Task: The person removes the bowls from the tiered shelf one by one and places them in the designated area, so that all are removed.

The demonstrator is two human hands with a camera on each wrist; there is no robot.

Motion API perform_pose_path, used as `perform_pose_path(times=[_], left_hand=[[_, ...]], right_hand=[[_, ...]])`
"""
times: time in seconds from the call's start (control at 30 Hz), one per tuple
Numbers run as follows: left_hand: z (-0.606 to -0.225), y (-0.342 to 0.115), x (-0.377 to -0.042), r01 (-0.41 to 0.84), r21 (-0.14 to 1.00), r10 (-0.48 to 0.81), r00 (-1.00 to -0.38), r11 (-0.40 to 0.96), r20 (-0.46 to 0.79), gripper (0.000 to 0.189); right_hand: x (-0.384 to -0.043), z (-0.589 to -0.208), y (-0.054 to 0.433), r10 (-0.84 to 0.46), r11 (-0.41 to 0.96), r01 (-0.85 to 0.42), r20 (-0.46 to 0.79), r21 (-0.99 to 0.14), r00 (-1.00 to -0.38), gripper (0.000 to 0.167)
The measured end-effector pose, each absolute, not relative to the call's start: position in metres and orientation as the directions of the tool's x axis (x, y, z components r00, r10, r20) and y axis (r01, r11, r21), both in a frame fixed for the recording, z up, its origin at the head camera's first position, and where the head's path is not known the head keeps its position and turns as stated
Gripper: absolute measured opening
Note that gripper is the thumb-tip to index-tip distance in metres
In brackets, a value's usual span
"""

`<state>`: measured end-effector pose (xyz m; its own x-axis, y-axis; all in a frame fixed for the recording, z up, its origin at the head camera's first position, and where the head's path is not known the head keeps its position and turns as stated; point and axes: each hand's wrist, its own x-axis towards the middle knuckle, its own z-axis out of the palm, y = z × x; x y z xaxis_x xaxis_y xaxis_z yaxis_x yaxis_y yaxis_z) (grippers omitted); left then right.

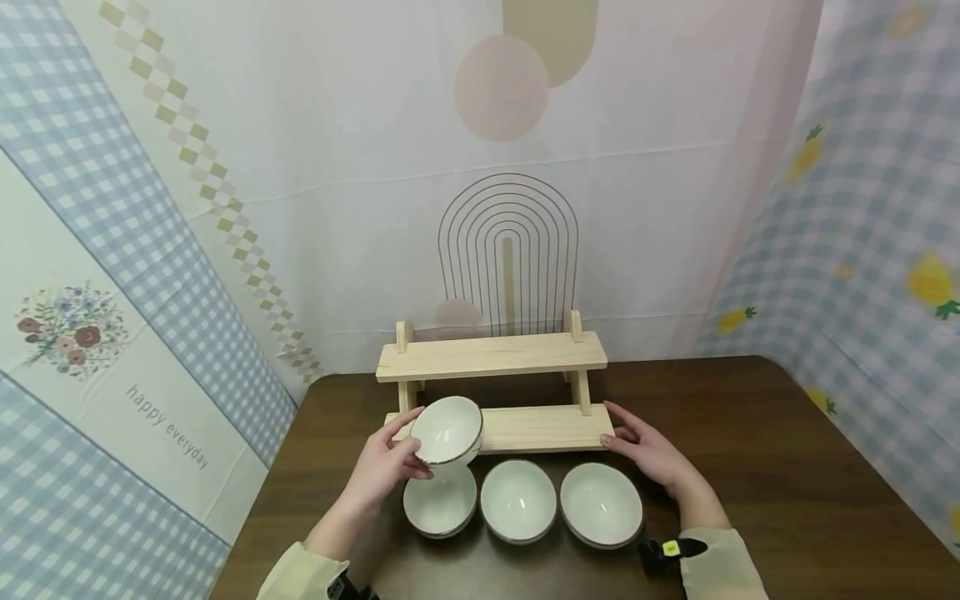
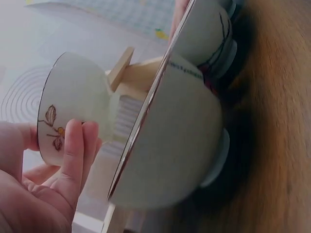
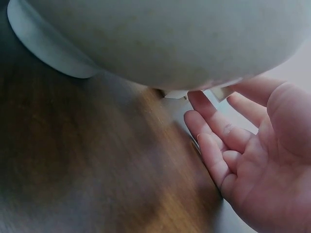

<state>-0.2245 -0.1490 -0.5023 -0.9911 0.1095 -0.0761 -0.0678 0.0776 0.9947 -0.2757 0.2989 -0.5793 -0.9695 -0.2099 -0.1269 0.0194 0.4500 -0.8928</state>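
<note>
Overhead, a white bowl (image 1: 447, 430) is seen gripped by the left hand (image 1: 384, 467) above the wooden shelf's (image 1: 525, 427) lower board, its leaf motif shown only at the wrist, while the right hand (image 1: 651, 452) is held flat and empty against the shelf's end.

Glossy white ceramic bowls (image 1: 518, 500), pale matt wooden shelf (image 1: 491, 356), dark wood-grain table (image 1: 780, 467).
</note>
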Motion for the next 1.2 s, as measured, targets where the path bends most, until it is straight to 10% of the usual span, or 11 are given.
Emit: perform_pose_path(times=[1.2], left_hand=[[-0.498, -0.279, -0.185, -0.081, 0.976, 0.134, -0.985, 0.201, -0.109, 0.066]], right_hand=[[-0.275, -0.581, 0.298, -0.207, 0.448, 0.024, -0.13, -0.894, -0.97, 0.081]])
